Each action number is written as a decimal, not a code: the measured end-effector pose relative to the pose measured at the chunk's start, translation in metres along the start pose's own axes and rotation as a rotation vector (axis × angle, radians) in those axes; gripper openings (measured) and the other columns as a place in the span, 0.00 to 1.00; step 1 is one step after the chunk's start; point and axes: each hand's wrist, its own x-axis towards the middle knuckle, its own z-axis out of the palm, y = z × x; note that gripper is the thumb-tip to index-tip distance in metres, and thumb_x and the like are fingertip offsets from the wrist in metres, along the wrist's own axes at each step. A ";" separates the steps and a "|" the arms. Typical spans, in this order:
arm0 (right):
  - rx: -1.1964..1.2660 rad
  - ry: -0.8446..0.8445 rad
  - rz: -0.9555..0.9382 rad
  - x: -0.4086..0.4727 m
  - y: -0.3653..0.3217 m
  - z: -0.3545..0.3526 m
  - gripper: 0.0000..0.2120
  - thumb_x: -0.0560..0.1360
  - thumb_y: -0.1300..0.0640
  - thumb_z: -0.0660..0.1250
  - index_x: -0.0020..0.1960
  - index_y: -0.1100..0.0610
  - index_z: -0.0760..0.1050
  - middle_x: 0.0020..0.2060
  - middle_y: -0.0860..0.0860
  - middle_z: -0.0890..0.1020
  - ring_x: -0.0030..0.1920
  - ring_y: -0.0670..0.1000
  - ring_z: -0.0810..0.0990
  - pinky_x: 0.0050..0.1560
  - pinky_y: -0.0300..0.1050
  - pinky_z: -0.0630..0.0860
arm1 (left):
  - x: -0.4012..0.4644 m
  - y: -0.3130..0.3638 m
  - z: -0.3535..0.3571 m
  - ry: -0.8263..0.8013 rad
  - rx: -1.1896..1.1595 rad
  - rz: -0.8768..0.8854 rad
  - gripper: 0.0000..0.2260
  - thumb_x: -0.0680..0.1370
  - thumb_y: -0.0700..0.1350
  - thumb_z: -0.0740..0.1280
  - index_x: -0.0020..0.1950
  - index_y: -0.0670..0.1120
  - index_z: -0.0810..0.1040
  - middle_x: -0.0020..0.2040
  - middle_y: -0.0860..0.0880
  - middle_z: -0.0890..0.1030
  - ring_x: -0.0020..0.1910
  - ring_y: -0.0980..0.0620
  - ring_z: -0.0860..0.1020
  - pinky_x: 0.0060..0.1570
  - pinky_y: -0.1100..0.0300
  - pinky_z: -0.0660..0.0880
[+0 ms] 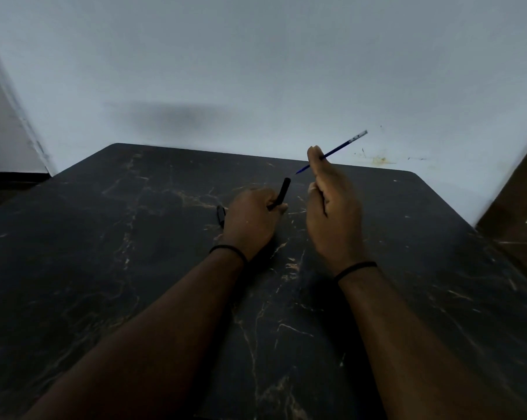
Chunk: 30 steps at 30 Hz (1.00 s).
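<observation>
Forearms, two, bare, reaching in from the near edge over the table; each wrist carries a thin black cord band (left band [229, 248], right band [356, 268]).

Table [104, 268]: flat top with rounded far corners, black with a marble pattern of pale tan veins, matt sheen.

Left hand [251, 221]: low over the table's middle, fingers curled round the lower end of the pen barrel [283, 190]. Barrel: short black tube, smooth and straight, tilted up and to the right, its upper end free.

Right hand [332, 213]: raised just right of the left, finger and thumb pinching the refill [338, 148] near its middle, the other fingers folded in. Refill: very thin straight rod, blue for most of its length, with a pale section bearing dark marks at the upper right end. Its fine tip slants down and left towards the barrel's upper end, close to it but not touching.

Cap [220, 215]: small black glossy piece, lying on the table just left of the left hand, partly hidden by it.

Wall [256, 71]: plain pale grey, smooth, with a soft shadow and a few yellowish scuffs low on the right.

Wooden panel [516, 213]: brown, at the right edge, blurred.
</observation>
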 end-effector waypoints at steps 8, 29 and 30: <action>-0.059 -0.025 -0.009 -0.001 0.000 0.000 0.25 0.78 0.70 0.61 0.74 0.61 0.69 0.69 0.57 0.76 0.69 0.54 0.74 0.69 0.47 0.71 | 0.001 0.000 0.001 0.006 0.011 0.013 0.07 0.77 0.49 0.70 0.45 0.46 0.81 0.41 0.49 0.81 0.41 0.53 0.79 0.45 0.52 0.79; 0.137 0.271 0.026 -0.001 -0.007 0.004 0.18 0.84 0.49 0.53 0.54 0.59 0.77 0.40 0.49 0.80 0.41 0.50 0.81 0.44 0.42 0.77 | 0.002 -0.003 0.004 0.056 0.065 0.065 0.05 0.77 0.49 0.71 0.42 0.49 0.80 0.36 0.55 0.77 0.34 0.60 0.73 0.32 0.69 0.62; 0.141 0.271 0.026 -0.001 -0.006 0.004 0.18 0.84 0.49 0.53 0.54 0.59 0.77 0.39 0.48 0.80 0.41 0.50 0.81 0.44 0.40 0.76 | 0.002 -0.002 0.004 0.053 0.063 0.067 0.05 0.77 0.49 0.71 0.42 0.50 0.80 0.36 0.55 0.77 0.34 0.59 0.73 0.32 0.69 0.61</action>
